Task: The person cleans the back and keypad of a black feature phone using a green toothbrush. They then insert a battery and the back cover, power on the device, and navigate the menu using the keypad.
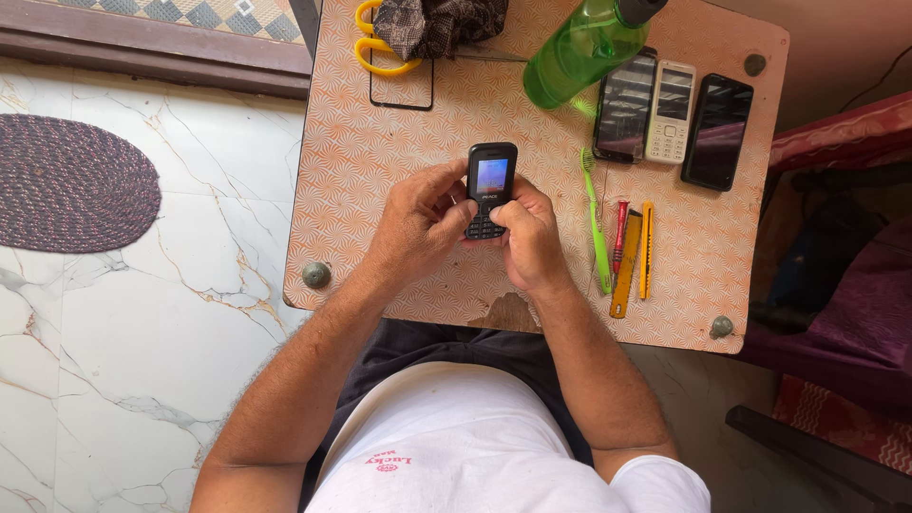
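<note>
Nearest the person, both hands grip a small black keypad phone (491, 182) above the middle of the table (380, 161): the left hand (418, 223) wraps its left side, the right hand (528, 237) closes on its lower right, thumb on the keys. Its screen glows blue. Just right lie a green toothbrush (596, 223), a red screwdriver (618, 237) and a yellow cutter (646, 249). Farther off, three phones (673, 112), a green bottle (579, 47) and yellow scissors (380, 52).

A black keypad phone (490, 188) with blue-lit screen, green bottle (578, 49), orange fan-patterned table (380, 152), white veined marble floor (142, 313).
</note>
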